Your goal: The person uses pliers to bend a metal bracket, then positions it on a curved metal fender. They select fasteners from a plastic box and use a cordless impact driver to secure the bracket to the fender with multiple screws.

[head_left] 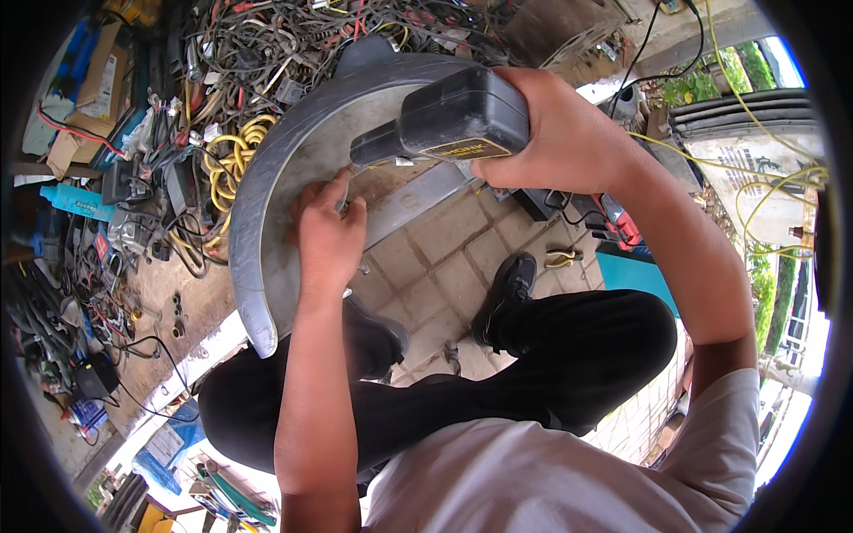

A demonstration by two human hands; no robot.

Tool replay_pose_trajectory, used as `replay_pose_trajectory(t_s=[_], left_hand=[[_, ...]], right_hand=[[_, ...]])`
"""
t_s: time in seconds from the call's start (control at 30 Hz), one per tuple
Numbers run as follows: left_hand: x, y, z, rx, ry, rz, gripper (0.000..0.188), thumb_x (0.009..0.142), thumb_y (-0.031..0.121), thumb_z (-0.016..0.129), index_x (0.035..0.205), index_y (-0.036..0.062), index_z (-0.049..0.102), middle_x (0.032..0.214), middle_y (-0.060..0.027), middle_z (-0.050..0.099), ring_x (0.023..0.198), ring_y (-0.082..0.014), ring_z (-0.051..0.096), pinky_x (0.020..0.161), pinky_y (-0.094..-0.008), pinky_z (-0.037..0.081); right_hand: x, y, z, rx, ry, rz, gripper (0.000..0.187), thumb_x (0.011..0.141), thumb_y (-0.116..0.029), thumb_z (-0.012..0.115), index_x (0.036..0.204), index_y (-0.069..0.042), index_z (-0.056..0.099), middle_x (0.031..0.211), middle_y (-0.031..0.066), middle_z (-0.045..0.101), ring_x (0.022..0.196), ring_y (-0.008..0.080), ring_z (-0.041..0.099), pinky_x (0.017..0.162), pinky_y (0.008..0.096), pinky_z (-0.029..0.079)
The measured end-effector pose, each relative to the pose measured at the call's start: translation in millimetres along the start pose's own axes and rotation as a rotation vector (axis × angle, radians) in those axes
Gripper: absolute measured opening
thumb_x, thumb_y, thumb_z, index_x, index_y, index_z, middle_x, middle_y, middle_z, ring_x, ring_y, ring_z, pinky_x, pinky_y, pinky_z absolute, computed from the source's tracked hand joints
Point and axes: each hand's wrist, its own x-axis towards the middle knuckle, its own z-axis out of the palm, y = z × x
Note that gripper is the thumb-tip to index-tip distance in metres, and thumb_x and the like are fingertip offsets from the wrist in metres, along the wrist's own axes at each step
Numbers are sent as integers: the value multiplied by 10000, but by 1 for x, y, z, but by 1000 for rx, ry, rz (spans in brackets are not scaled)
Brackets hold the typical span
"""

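Observation:
My right hand (555, 129) is closed around a black cordless drill (462, 115), its battery end toward me. The drill's front part points down and left. Just below it is my left hand (329, 222), reaching inside a curved grey mudguard (267, 169). Its index finger is stretched out and the thumb stands apart; the other fingers are partly hidden. A small dark part shows between thumb and index finger, too little to name. The mudguard arches around the left hand, its lower end near my left knee. Across its open side runs a flat metal strip (422, 200).
Tangled cables (275, 53) and a coiled yellow cord (235, 160) cover the bench on the left and at the back. A light-blue bottle (75, 202) lies at far left. Yellow-handled pliers (562, 257) lie on the tiled floor (444, 258) beside my shoe. A red tool (619, 222) is at right.

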Motion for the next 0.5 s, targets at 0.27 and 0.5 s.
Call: replay_pose_trajectory(t_s=[0.27, 0.5], left_hand=[[-1, 1, -2, 35, -10, -23, 412, 846, 113, 692, 1247, 22, 669, 1154, -160, 644, 1069, -301, 623, 958, -374, 474], [-1, 2, -2, 85, -22, -44, 412, 842, 118, 697, 1246, 41, 677, 1185, -169, 638, 1105, -315, 616, 974, -384, 471]], right_hand=[[3, 1, 4, 28, -30, 64, 541, 694, -161, 796, 1170, 25, 619, 937, 101, 707, 857, 163, 665, 838, 314, 522], [9, 8, 6, 50, -45, 26, 531, 692, -160, 793, 1164, 17, 629, 962, 106, 722, 866, 165, 677, 841, 315, 528]])
